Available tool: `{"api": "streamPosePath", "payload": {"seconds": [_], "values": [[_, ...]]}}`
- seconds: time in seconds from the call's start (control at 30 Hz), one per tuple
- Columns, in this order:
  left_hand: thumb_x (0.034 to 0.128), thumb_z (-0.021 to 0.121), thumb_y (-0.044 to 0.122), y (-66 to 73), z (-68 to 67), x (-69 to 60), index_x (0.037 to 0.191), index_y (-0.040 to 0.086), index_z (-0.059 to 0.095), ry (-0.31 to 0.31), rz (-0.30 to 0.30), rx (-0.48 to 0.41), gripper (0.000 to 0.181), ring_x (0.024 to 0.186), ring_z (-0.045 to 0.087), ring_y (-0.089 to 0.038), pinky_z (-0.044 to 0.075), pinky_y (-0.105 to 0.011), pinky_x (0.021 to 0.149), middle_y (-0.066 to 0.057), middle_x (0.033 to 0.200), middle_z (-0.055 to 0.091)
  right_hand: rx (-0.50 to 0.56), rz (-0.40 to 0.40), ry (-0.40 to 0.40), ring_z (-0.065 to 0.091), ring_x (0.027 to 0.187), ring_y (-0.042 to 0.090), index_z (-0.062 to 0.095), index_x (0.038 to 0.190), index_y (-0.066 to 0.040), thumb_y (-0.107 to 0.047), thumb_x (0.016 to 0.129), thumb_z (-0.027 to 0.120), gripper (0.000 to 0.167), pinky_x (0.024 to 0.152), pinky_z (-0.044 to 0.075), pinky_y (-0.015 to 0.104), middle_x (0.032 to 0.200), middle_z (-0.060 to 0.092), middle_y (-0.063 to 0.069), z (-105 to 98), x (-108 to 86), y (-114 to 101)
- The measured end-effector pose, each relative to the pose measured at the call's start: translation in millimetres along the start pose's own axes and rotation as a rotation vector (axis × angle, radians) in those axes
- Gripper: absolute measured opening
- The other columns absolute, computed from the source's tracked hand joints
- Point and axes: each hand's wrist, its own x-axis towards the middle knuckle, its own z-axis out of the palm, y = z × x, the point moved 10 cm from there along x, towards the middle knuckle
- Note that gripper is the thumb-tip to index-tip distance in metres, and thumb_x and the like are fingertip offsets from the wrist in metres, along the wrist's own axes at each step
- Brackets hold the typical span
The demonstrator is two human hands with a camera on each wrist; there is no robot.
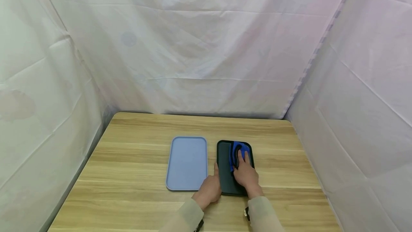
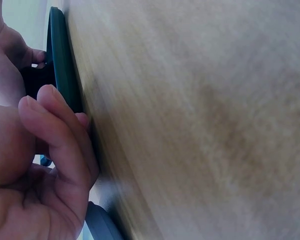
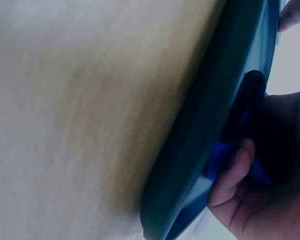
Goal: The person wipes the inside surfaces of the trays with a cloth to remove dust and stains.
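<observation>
A dark green rectangular tray [image 1: 226,178] lies on the wooden table. On its right half is a bunched blue cloth with black edging [image 1: 235,147], which my right hand [image 1: 246,175] grips and presses down, two fingers spread over it. In the right wrist view, the curled little finger [image 3: 232,172] touches the blue fabric, and the palm hides much of the cloth. My left hand [image 1: 210,189] rests at the tray's lower left side, its index finger stretched along the rim. The left wrist view shows the other fingers [image 2: 65,135] loosely bent with nothing visible between them.
A light blue tray [image 1: 187,164] lies just left of the green one, close to my left hand. The wooden table [image 1: 128,174] extends around both trays. White hanging sheets [image 1: 206,46] enclose its back and sides.
</observation>
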Motion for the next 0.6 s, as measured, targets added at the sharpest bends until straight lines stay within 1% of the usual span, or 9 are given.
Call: {"api": "streamPosePath", "payload": {"seconds": [0.1, 0.27, 0.4, 0.6], "values": [[0.0945, 0.068, 0.005, -0.5, -0.9, -0.1, 0.164, -0.003, 0.007, 0.01, 0.003, 0.005, 0.093, 0.041, 0.045, -0.016, 0.036, -0.029, 0.043, -0.003, 0.05, 0.05, -0.009, -0.002, 0.001, 0.062, 0.061, 0.025, 0.019, 0.168, -0.019, -0.03, 0.102, 0.06, 0.078, 0.058, 0.049, 0.046, 0.173, 0.012, 0.021, 0.8, -0.7, -2.8], [0.0946, 0.068, 0.005, 1.0, -3.4, -1.3, 0.164, -0.005, 0.008, 0.009, 0.009, 0.021, 0.092, 0.041, 0.046, -0.015, 0.038, -0.028, 0.044, -0.002, 0.05, 0.05, -0.001, -0.005, -0.013, 0.055, 0.052, 0.022, 0.017, 0.168, -0.019, -0.031, 0.103, 0.06, 0.079, 0.052, 0.044, 0.04, 0.174, 0.009, 0.021, 2.9, -1.0, -6.8], [0.0936, 0.069, 0.005, 3.0, -5.3, -2.2, 0.163, -0.006, 0.009, 0.005, 0.016, 0.04, 0.093, 0.042, 0.047, -0.014, 0.04, -0.028, 0.045, -0.002, 0.051, 0.051, 0.003, -0.01, -0.014, 0.052, 0.049, 0.023, 0.016, 0.168, -0.019, -0.032, 0.103, 0.06, 0.08, 0.05, 0.041, 0.038, 0.174, 0.007, 0.02, 5.8, 0.5, -8.6], [0.0948, 0.069, 0.007, 2.8, -2.9, -1.8, 0.164, -0.006, 0.008, 0.0, 0.026, 0.056, 0.092, 0.042, 0.047, -0.013, 0.041, -0.027, 0.046, -0.001, 0.051, 0.051, -0.009, -0.006, -0.005, 0.052, 0.05, 0.024, 0.016, 0.168, -0.021, -0.033, 0.103, 0.06, 0.08, 0.05, 0.04, 0.039, 0.174, 0.008, 0.019, 8.6, 1.7, -12.4]]}}
